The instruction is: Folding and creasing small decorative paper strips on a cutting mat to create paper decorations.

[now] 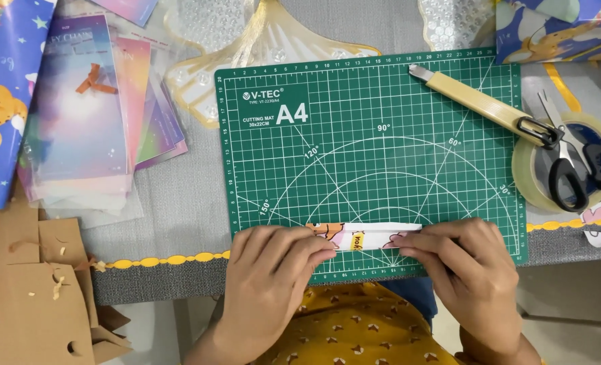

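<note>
A narrow folded strip of white patterned wrapping paper (371, 236) lies along the near edge of a green cutting mat (374, 122). My left hand (270, 277) presses down on the strip's left end, fingers curled over it. From the other side, my right hand (466, 267) pins the right end with its fingertips. Both hands cover most of the strip; only the middle shows, with a bit of orange and pink print.
A yellow utility knife (479, 103) lies on the mat's upper right corner. Black-handled scissors (574, 159) rest on a roll of clear tape (530, 172). Pastel cards in sleeves (91, 115) are stacked at left, blue wrapping paper (0, 88) beyond them, brown cardboard (23, 290) lower left.
</note>
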